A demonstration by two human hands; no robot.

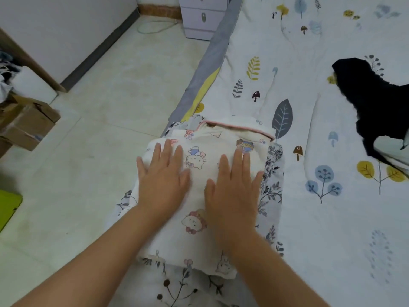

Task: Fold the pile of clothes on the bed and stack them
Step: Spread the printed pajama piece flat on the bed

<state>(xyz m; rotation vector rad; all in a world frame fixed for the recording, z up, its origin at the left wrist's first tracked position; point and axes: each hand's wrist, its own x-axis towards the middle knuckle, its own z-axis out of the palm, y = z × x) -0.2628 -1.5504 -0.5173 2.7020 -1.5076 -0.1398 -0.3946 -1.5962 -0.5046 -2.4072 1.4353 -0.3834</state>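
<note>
A folded cream garment with cartoon prints and pink piping (199, 247) lies at the bed's left edge, on top of a folded white cloth with dark leaf print (272, 182). My left hand (162, 176) presses flat on the garment's left half, fingers straight and spread. My right hand (232, 189) presses flat on its right half in the same way. A loose black garment (374, 107) lies unfolded at the right of the bed, away from both hands.
The bed (321, 229) has a white cover printed with leaves and mushrooms. To the left is tiled floor (106, 107) with cardboard boxes (24, 122) and a green object (7, 207). A lilac drawer unit (202, 16) stands at the bed's head.
</note>
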